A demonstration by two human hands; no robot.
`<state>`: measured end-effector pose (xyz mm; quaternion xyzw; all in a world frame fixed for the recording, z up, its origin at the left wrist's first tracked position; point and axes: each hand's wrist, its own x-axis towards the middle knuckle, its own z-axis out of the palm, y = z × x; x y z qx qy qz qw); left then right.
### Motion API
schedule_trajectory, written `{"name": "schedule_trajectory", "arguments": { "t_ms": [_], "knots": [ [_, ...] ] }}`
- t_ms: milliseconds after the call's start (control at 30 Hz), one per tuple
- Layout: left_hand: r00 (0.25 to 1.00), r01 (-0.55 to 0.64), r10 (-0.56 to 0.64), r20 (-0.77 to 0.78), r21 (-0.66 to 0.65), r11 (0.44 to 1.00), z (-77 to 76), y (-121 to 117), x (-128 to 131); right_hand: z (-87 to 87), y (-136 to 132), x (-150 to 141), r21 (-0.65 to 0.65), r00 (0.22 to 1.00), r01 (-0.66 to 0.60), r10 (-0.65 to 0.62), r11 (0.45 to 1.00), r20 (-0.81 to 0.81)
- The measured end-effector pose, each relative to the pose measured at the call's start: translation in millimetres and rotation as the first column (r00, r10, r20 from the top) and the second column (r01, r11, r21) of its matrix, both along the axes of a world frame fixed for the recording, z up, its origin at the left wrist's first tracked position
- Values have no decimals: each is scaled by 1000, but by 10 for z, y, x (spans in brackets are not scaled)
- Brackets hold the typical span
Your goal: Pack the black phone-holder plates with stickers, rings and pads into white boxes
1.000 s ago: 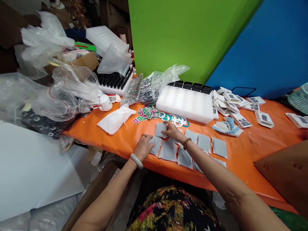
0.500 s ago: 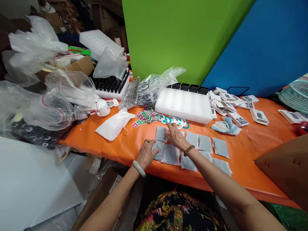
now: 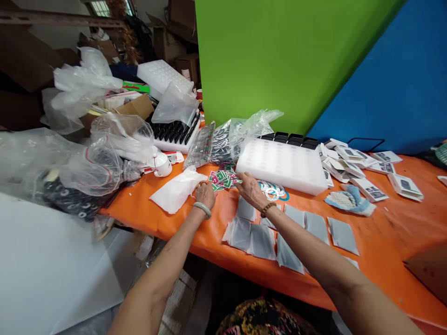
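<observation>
Orange table bears colourful cards; left hand and right hand are at their edges, whether grasping I cannot tell.

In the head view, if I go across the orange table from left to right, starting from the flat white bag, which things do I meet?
White bag, left hand, colourful cards, right hand, flat rings, blue-and-white cloth, separate white box. Things with unclear order are left out.

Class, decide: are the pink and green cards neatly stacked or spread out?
Spread out: the cards overlap at different angles on the orange table, several printed faces showing.
</observation>
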<state>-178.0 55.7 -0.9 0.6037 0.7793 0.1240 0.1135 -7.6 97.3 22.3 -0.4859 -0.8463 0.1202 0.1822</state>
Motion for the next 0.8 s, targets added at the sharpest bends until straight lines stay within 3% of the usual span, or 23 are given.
{"name": "schedule_trajectory", "arguments": {
  "t_ms": [100, 233, 433, 667, 800],
  "knots": [
    [999, -33, 31, -35, -52, 998, -25, 42, -13, 89, 220, -285, 22, 996, -64, 62, 998, 67],
    [996, -91, 88, -35, -97, 991, -10, 72, -36, 78, 404, -585, 8, 972, -137, 133, 991, 192],
    [990, -129, 135, 48, -104, 986, 14, 32, -56, -27, 431, -632, -51, 945, -163, 171, 985, 279],
    [931, -211, 221, 289, -67, 975, 22, -86, -73, -85, 354, -504, -97, 975, -137, 152, 986, 162],
    [823, -291, 230, 520, 38, 956, 5, -154, -32, -118, 257, -505, -125, 989, -145, 144, 981, -18]
  ]
}}
